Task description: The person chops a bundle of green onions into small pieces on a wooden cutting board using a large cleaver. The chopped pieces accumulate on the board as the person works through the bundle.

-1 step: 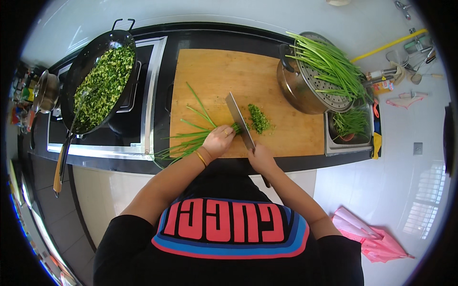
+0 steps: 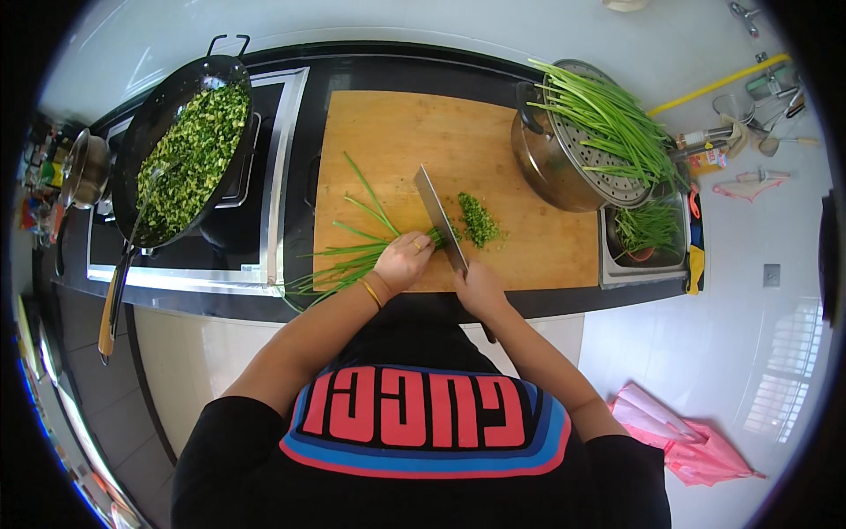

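My left hand (image 2: 405,260) is closed around a bunch of green chives (image 2: 348,263), pressing it onto the wooden cutting board (image 2: 546,256). The loose ends fan out to the left, some past the board's front edge. In my right hand (image 2: 480,289) is the handle of a cleaver (image 2: 439,212). Its broad blade stands tilted, far end leaning left, right against the cut end of the bunch beside my left fingers. A small heap of finely chopped chives (image 2: 478,220) lies just right of the blade. The blade's lower edge is partly hidden.
On the stove at left sits a large wok (image 2: 125,189) full of chopped greens, its wooden handle (image 2: 107,322) jutting forward. A steel pot (image 2: 538,167) at back right carries whole chives (image 2: 608,123). More greens (image 2: 648,227) fill a small sink (image 2: 612,264).
The cleaver and my right hand have shifted very slightly left and away from me. My left hand and the chives look unmoved.
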### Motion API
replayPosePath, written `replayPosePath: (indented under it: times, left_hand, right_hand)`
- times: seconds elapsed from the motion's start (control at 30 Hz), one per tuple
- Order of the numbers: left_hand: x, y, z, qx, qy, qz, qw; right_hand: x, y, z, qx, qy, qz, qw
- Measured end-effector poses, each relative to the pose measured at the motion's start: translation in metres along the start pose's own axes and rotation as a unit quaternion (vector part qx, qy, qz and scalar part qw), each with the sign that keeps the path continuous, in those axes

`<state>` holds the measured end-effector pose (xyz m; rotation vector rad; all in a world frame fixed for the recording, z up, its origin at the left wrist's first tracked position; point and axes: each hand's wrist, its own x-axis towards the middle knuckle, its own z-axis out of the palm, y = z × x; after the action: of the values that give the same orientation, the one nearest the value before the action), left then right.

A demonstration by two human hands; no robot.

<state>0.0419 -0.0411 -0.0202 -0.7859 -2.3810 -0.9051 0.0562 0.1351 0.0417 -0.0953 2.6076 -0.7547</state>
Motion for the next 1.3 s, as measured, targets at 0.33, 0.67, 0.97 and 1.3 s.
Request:
replayPosePath:
  times: [0.33,0.67,0.97,1.3]
  left_hand:
    - [-0.002,0.001,0.000,0.000,0.015,-0.013,1.000]
    - [-0.001,0.000,-0.001,-0.009,0.020,-0.011,1.000]
    - [-0.003,-0.001,0.001,-0.004,0.013,-0.019,1.000]
    - [0.000,-0.003,0.000,-0.003,0.013,0.003,1.000]
  right_hand:
    - [-0.027,-0.007,-0.038,0.024,-0.004,-0.007,1.000]
    - [-0.041,-0.005,-0.041,0.016,-0.045,0.035,0.998]
    - [-0.035,-0.011,-0.027,-0.020,-0.033,0.002,0.999]
    - [0.030,-0.012,0.006,0.065,0.059,-0.045,0.995]
